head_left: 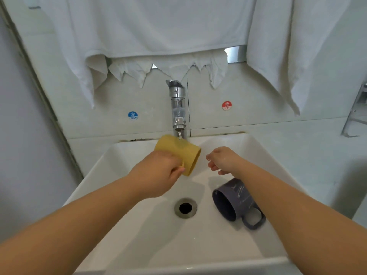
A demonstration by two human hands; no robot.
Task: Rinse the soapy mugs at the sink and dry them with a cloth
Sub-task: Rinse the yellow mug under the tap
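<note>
Left hand (158, 173) grips the handle of a yellow mug (179, 152), held on its side under the faucet (178, 108); its long axis runs roughly level, mouth toward the right and slightly toward the viewer, and the water stream strikes its upper wall. Right hand (222, 160) hovers just beside the mouth, fingers loosely curled, holding nothing. A purple mug (234, 201) lies on its side in the sink (139, 235), right of the drain (185, 207), mouth toward the lower left, handle toward the viewer. White towels (158, 26) hang above.
</note>
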